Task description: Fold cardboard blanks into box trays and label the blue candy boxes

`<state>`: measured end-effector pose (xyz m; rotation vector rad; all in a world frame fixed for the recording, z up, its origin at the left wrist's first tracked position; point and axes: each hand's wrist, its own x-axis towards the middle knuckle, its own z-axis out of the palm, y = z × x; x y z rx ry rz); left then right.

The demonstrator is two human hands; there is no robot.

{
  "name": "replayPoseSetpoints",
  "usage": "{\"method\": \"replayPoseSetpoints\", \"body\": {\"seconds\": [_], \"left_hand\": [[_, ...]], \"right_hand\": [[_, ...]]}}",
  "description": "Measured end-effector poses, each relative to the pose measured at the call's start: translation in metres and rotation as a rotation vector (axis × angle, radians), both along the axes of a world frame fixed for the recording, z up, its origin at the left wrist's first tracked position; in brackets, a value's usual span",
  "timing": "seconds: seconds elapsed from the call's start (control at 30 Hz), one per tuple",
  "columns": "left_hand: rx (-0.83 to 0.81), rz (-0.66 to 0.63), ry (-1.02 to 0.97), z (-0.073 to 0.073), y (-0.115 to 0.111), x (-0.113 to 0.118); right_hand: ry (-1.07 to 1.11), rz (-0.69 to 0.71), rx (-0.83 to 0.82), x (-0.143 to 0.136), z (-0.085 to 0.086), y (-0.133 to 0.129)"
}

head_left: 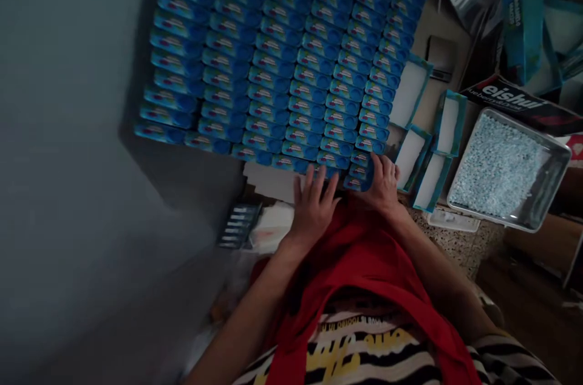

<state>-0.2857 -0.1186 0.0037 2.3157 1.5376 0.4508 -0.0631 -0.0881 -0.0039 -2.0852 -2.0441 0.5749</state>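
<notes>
At the near edge of the worktop [429, 107], towards its right side, we find the short end group [359, 171] of the printed blue packs [268, 96], which adjoins the large block of close-set rows. Our right hand [385, 187] bears on the outer side of this group with fingers partly bent; we cannot tell whether it has closed on a pack. Our left hand [314, 203] is open, fingers spread and tips at the near side of the block, with nothing visibly enclosed. We judge each pack to be light, fairly stiff and smooth-faced, so it should slide readily against its neighbours, while a hard pinch could dent it. Take hold by the two narrow ends, with level, moderate pressure; for several together, press inward from both outer sides and support the middle, since a loose row may skew or spill. Avoid pressing on the broad printed faces. Beyond the right side of the block lie open blue boxes [410, 157] with white interiors, then a metal tray [551, 184] of pale blue-white pellets [496, 166], with a dark lettered carton [523, 102] just behind it. White sheets [273, 181] project from beneath the block's near edge, beside our left hand.
</notes>
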Motion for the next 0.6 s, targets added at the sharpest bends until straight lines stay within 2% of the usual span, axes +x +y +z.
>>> {"method": "replayPoseSetpoints", "body": {"seconds": [0.13, 0.23, 0.33, 0.43, 0.53, 0.6], "left_hand": [[0.054, -0.042, -0.060, -0.004, -0.043, -0.025], [0.012, -0.177, -0.110, -0.015, -0.072, -0.021], [-0.020, -0.324, -0.184, -0.027, -0.089, 0.002], [-0.078, -0.434, -0.213, -0.030, -0.092, 0.035], [-0.252, -0.502, -0.156, -0.023, -0.088, 0.068], [-0.371, -0.468, -0.108, -0.015, -0.078, 0.091]], "right_hand": [[-0.015, 0.102, -0.031, -0.008, 0.003, -0.002], [-0.060, 0.138, -0.075, -0.018, 0.006, 0.002], [-0.117, 0.138, -0.085, -0.025, 0.008, 0.008], [-0.076, 0.189, -0.098, -0.021, 0.013, 0.012], [0.009, 0.214, -0.078, 0.001, 0.032, 0.006], [0.059, 0.159, -0.032, 0.029, 0.053, -0.002]]}}
